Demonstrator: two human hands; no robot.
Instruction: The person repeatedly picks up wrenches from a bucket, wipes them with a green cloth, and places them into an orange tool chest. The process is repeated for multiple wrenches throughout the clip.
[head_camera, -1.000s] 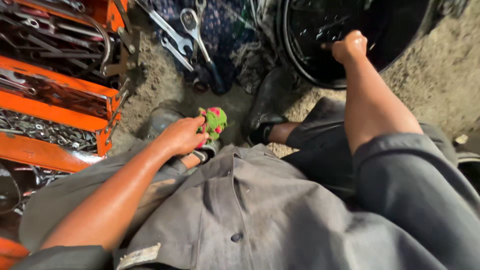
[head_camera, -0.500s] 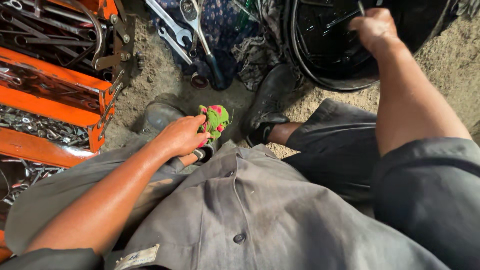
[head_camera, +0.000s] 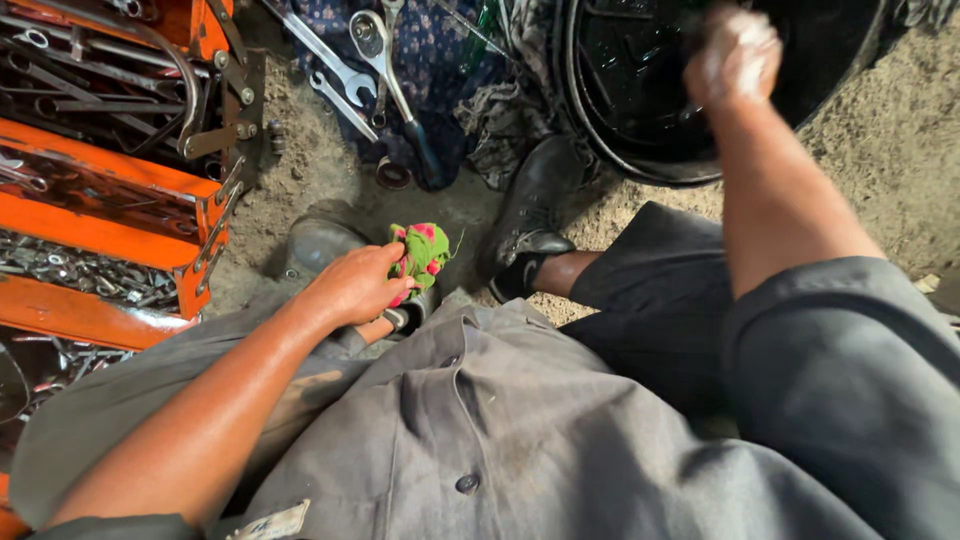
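Left hand (head_camera: 355, 285), left of centre frame, fingers clenched on a green-and-pink rag (head_camera: 422, 250) bunched just right of the fingertips; right hand (head_camera: 733, 55), upper right over the black basin (head_camera: 640, 90), blurred, grip cannot be told.

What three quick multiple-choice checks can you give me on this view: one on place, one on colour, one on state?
1. Where is the right hand?
A. over the black basin
B. in the toolbox
C. on the knee

2. What colour is the rag in the left hand?
A. blue
B. green with pink spots
C. white

3. How is the toolbox?
A. shut
B. open, trays spread
C. tipped over

Answers:
1 A: the hand is raised over the basin at top right.
2 B: the cloth bunched in the fingers is green with pink spots.
3 B: the orange trays are spread, with tools and small parts showing.
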